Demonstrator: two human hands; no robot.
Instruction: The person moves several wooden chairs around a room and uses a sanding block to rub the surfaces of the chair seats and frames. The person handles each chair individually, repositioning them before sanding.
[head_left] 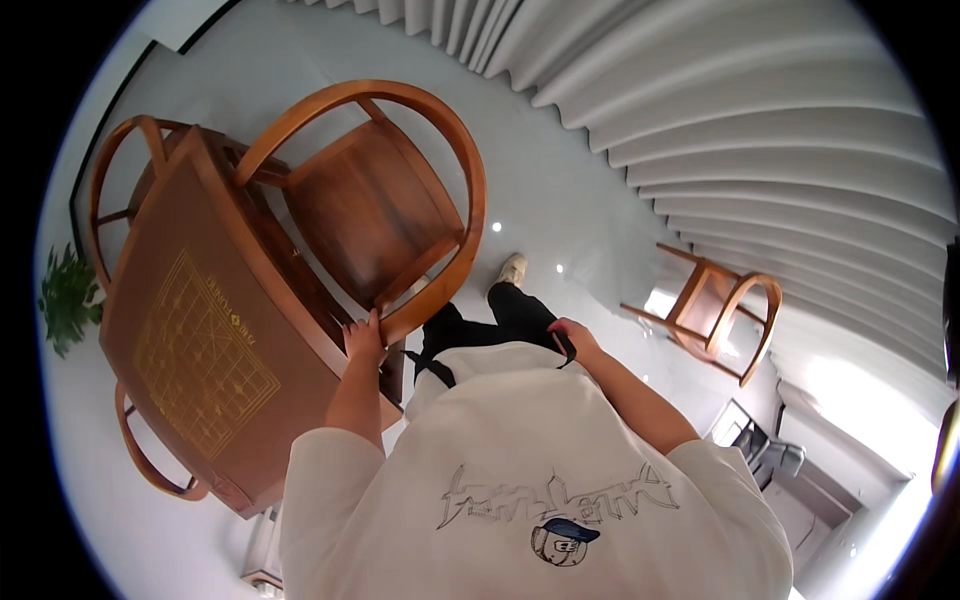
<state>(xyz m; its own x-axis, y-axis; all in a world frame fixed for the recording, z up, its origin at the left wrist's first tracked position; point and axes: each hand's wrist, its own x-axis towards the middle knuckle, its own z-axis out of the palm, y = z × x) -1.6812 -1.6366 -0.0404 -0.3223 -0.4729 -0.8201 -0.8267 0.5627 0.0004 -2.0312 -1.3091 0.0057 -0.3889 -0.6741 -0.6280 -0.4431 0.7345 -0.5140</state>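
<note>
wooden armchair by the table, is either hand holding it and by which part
The left hand holds the round-backed wooden armchair by the near end of its curved arm rail. The right hand rests at the person's waist, off the chair.

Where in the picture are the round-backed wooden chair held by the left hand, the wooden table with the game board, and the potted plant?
round-backed wooden chair point(375, 205): head view, on its seat.
wooden table point(165, 290): head view, on its bare top.
potted plant point(68, 298): head view, on its leaves.

Person wearing a cream short-sleeved T-shirt point(530, 470) bearing a sketched graphic, black trousers point(500, 315), a pale shoe point(512, 268)
</note>
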